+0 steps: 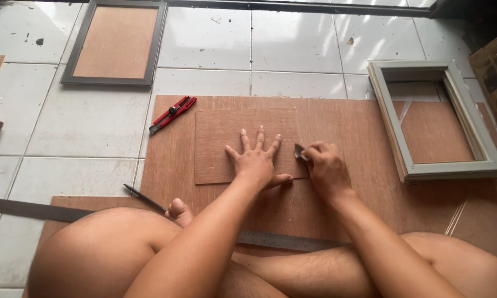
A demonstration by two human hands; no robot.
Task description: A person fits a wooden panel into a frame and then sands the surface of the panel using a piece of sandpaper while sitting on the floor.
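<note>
A red-and-black utility knife (172,114) lay on the white tiled floor (88,127), touching the far left corner of a large plywood sheet (347,118). A grey frame with a brown backing (115,43) lay flat further off to the left. A stack of empty grey frames (437,122) rested on the sheet's right side. A long steel ruler (284,240) and a dark pen (144,198) lay nearer.

— How is the left hand (256,160) set?
— Flat, palm down, fingers (259,137) spread wide, arm reaching forward across the body.
— And the right hand (324,165)?
— Just beside it, curled, fingers pinched together at their tips, wrist bent, forearm running back to the lower right.
</note>
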